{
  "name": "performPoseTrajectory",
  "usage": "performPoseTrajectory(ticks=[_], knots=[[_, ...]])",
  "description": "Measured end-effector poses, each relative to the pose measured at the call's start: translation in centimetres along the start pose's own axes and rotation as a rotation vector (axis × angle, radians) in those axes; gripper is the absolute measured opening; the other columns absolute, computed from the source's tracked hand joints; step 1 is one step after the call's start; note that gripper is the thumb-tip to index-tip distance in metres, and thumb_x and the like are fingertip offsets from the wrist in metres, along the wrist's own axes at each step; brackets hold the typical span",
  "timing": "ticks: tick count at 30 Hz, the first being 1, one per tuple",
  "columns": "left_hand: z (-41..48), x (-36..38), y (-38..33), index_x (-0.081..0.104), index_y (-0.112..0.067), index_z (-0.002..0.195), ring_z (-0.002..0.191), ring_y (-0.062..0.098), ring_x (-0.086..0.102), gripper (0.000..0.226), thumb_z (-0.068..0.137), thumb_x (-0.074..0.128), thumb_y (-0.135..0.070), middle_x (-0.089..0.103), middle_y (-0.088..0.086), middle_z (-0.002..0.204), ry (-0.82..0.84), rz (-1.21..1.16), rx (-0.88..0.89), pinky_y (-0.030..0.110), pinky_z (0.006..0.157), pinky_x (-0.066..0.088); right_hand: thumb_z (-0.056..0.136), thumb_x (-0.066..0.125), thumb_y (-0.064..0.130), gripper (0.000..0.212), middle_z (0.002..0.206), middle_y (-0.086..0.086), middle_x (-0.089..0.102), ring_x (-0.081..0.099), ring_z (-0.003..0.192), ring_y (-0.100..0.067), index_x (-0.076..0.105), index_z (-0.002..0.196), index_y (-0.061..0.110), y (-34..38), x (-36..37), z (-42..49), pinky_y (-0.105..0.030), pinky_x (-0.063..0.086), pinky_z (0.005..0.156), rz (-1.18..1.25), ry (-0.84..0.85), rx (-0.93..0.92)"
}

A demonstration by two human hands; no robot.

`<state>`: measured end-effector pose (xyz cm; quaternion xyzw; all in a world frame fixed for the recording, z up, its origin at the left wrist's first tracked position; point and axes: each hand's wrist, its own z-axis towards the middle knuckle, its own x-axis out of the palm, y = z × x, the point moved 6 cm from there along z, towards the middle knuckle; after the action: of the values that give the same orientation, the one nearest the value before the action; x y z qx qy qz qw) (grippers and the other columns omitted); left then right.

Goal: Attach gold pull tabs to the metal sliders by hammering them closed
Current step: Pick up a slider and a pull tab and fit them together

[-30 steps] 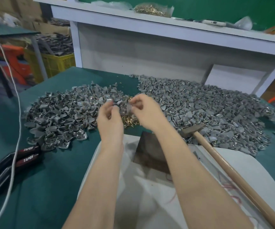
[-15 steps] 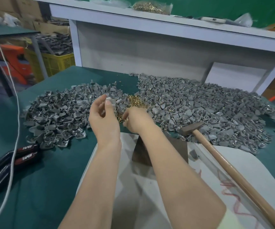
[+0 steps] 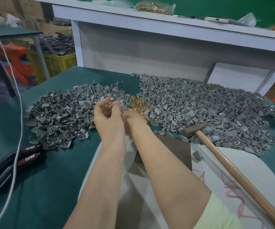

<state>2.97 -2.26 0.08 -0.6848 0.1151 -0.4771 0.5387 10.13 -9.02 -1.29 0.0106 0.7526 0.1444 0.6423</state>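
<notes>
- My left hand [image 3: 108, 120] is raised at the centre of the frame. Its fingers are curled and the tips pinch one grey slider [image 3: 119, 102], lifted clear, I judge, so a tab can be hooked on.
- My right hand [image 3: 133, 119], just right of it, reaches down into the gold pull tabs [image 3: 138, 103]. The knuckles hide its fingers, so I cannot tell whether it has one.
- The tabs lie in a small pile between the left heap of sliders [image 3: 59, 116] and the right heap of sliders [image 3: 207, 109], so both parts are close to reach.
- The hammer [image 3: 194, 128] rests at centre right with its handle running to the lower right corner. Its head lies beside the dark metal plate [image 3: 174, 151], which I take to be the striking block.
- A green cloth [image 3: 34, 195] covers the table, with a white sheet [image 3: 150, 195] under my forearms.
- At lower left lie two black TAPER cases [image 3: 18, 160] and a white cable [image 3: 16, 113].
- Along the top runs a white shelf [image 3: 166, 20] carrying a bag of gold pieces [image 3: 153, 7]. A yellow crate [image 3: 59, 63] stands at upper left.
</notes>
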Motion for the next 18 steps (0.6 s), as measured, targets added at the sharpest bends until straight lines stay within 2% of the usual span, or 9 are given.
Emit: performPoseTrajectory(ticks=[2, 4, 9, 14, 18], knots=[[-0.1, 0.0, 0.0, 0.056, -0.022, 0.098, 0.085, 0.004, 0.062, 0.021, 0.09, 0.059, -0.003, 0.066, -0.007, 0.092, 0.013, 0.032, 0.009, 0.009, 0.067, 0.047, 0.093, 0.046, 0.018, 0.028, 0.118, -0.009, 0.061, 0.057, 0.109, -0.027, 0.059, 0.117, 0.01, -0.5, -0.3, -0.3, -0.03, 0.042, 0.077, -0.013, -0.023, 0.034], [-0.1, 0.0, 0.1, 0.058, -0.02, 0.1, 0.087, 0.003, 0.062, 0.019, 0.09, 0.059, -0.003, 0.067, -0.004, 0.098, 0.016, 0.073, 0.022, 0.008, 0.067, 0.046, 0.093, 0.046, 0.017, 0.029, 0.121, -0.009, 0.061, 0.057, 0.112, -0.027, 0.059, 0.118, 0.011, -0.7, -0.3, -0.4, -0.031, 0.043, 0.08, -0.019, -0.029, 0.032], [-0.2, 0.3, 0.2, 0.066, -0.015, 0.095, 0.068, -0.014, 0.06, 0.013, 0.089, 0.061, -0.005, 0.065, -0.01, 0.085, 0.031, 0.13, 0.023, 0.002, 0.058, 0.042, 0.094, 0.047, 0.017, 0.03, 0.122, -0.007, 0.06, 0.057, 0.112, -0.026, 0.057, 0.121, 0.013, -0.7, 0.1, -0.1, -0.034, 0.046, 0.088, -0.074, 0.025, 0.006], [-0.3, 0.3, 0.1, 0.065, -0.018, 0.094, 0.079, -0.003, 0.061, 0.012, 0.089, 0.063, -0.008, 0.066, -0.008, 0.09, 0.031, 0.161, 0.026, 0.004, 0.064, 0.044, 0.094, 0.049, 0.021, 0.03, 0.123, -0.006, 0.06, 0.057, 0.112, -0.027, 0.057, 0.122, 0.015, -0.4, 0.8, 0.5, -0.038, 0.047, 0.095, -0.14, 0.044, -0.07], [-0.5, 0.4, -0.2, 0.063, -0.023, 0.087, 0.08, -0.001, 0.062, 0.013, 0.089, 0.063, -0.01, 0.067, -0.007, 0.088, 0.058, 0.169, 0.037, 0.008, 0.069, 0.047, 0.089, 0.054, 0.01, 0.016, 0.112, -0.012, 0.063, 0.059, 0.104, -0.031, 0.057, 0.104, 0.008, -1.4, -1.4, 0.4, -0.035, 0.048, 0.085, -0.069, -0.068, -0.02]])
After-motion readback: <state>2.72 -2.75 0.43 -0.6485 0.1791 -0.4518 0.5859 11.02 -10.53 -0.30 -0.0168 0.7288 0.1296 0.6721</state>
